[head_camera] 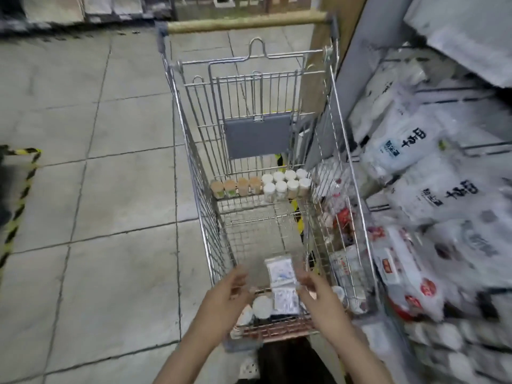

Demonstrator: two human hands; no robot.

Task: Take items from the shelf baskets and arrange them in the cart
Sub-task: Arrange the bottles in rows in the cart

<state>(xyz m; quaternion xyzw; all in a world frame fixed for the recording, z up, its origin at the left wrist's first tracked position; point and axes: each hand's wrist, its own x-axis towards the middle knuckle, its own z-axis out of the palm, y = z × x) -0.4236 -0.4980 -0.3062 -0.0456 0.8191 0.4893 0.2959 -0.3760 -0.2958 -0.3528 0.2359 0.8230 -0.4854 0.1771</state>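
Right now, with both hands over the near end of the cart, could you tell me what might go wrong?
The white packet sits between the left hand and right hand; the picture is blurred, so the grip is unclear, and it could drop onto the round white lid below. The small jars stand in tight rows at the far end; a nudge to the cart might topple them.

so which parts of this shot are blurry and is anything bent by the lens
Head view: the bags on the right shelf and both hands, left and right, smear with motion blur; the jars in the cart stay fairly sharp; the wide lens bows the floor lines.
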